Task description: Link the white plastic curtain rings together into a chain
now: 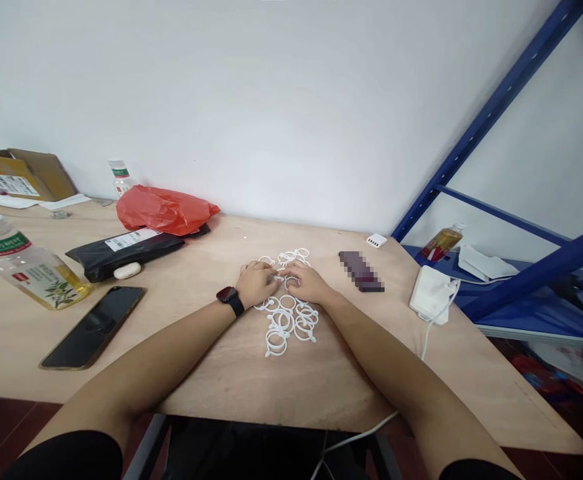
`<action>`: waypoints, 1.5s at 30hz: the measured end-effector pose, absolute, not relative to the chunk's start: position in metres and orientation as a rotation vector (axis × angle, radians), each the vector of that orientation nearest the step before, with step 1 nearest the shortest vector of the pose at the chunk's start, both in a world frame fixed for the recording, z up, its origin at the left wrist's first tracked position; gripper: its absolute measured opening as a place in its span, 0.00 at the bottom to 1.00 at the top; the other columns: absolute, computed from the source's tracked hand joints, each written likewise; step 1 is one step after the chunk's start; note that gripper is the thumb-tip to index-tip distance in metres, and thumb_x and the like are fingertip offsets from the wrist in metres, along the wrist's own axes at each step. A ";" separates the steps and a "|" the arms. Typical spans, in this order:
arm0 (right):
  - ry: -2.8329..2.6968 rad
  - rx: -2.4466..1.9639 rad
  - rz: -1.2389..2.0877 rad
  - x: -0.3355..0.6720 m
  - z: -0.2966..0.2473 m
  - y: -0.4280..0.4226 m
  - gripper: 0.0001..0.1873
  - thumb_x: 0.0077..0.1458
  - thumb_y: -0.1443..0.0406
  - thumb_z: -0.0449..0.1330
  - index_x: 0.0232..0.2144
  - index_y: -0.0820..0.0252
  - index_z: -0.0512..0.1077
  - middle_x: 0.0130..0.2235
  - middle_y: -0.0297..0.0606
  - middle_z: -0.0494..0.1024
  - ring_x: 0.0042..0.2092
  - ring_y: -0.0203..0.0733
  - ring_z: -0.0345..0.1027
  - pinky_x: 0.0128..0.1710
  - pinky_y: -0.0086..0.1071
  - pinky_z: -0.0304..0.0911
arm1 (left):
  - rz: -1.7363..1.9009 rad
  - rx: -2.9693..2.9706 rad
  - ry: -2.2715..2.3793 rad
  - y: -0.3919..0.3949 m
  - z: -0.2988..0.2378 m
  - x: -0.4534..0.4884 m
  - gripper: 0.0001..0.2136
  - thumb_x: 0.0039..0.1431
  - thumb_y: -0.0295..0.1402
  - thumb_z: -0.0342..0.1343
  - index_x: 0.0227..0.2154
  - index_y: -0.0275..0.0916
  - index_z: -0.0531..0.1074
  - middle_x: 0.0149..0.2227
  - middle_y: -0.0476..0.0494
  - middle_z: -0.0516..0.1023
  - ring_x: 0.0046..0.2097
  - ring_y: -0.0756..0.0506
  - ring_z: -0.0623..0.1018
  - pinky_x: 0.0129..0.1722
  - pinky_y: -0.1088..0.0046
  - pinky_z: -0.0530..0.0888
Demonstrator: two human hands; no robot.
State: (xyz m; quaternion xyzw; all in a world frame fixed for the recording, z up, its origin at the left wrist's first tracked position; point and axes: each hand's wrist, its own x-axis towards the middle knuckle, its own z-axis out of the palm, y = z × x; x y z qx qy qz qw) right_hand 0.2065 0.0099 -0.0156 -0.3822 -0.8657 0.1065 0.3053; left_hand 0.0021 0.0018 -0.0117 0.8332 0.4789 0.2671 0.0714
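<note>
A heap of several white plastic rings (287, 321) lies on the wooden table (251, 373), with more rings (291, 255) just beyond my hands. My left hand (255, 283), with a black smartwatch (230, 299) on its wrist, rests on the table with fingers curled, pinching at a ring. My right hand (305, 281) meets it fingertip to fingertip, also curled over a ring. What exactly sits between the fingertips is small and partly hidden.
At left lie a dark phone (93, 327), a tipped drink bottle (26, 262), a black parcel (124, 251), a red plastic bag (164, 209) and a cardboard box (21, 173). At right are a blurred dark object (361, 271), a white charger (431, 295) with cable, and a blue metal shelf (521, 267).
</note>
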 end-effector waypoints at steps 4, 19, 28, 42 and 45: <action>-2.227 -0.959 0.261 0.205 -0.013 0.009 0.25 0.45 0.76 0.54 0.46 0.55 0.72 0.47 0.39 0.71 0.48 0.43 0.68 0.49 0.38 0.66 | 0.785 2.487 1.504 0.002 -0.012 0.002 0.14 0.57 0.43 0.56 0.41 0.43 0.78 0.48 0.38 0.77 0.51 0.34 0.72 0.51 0.51 0.65; -2.102 -0.767 0.216 0.195 -0.006 0.000 0.16 0.56 0.71 0.53 0.46 0.56 0.70 0.45 0.42 0.74 0.47 0.44 0.68 0.46 0.40 0.67 | 0.894 2.530 1.034 0.005 -0.008 0.001 0.10 0.64 0.36 0.51 0.40 0.43 0.76 0.37 0.46 0.81 0.41 0.44 0.77 0.46 0.66 0.70; -2.110 -1.036 0.291 0.201 -0.010 0.003 0.10 0.58 0.64 0.58 0.42 0.57 0.74 0.36 0.37 0.79 0.34 0.39 0.70 0.38 0.32 0.64 | 1.041 2.457 1.177 0.004 -0.006 0.001 0.07 0.62 0.34 0.52 0.34 0.39 0.75 0.35 0.46 0.80 0.39 0.45 0.77 0.44 0.66 0.69; -2.198 -1.052 0.273 0.205 -0.006 0.004 0.11 0.52 0.70 0.50 0.30 0.58 0.71 0.30 0.36 0.76 0.34 0.41 0.68 0.36 0.31 0.58 | 1.030 2.479 1.085 0.003 -0.005 0.002 0.06 0.62 0.33 0.53 0.33 0.39 0.73 0.34 0.45 0.79 0.38 0.46 0.76 0.41 0.68 0.69; -2.190 -1.029 0.261 0.205 -0.006 0.005 0.11 0.50 0.70 0.49 0.28 0.58 0.71 0.28 0.35 0.75 0.32 0.40 0.67 0.35 0.31 0.58 | 1.002 2.489 1.069 0.003 -0.006 0.002 0.06 0.62 0.33 0.53 0.33 0.39 0.74 0.34 0.45 0.79 0.38 0.46 0.76 0.42 0.68 0.69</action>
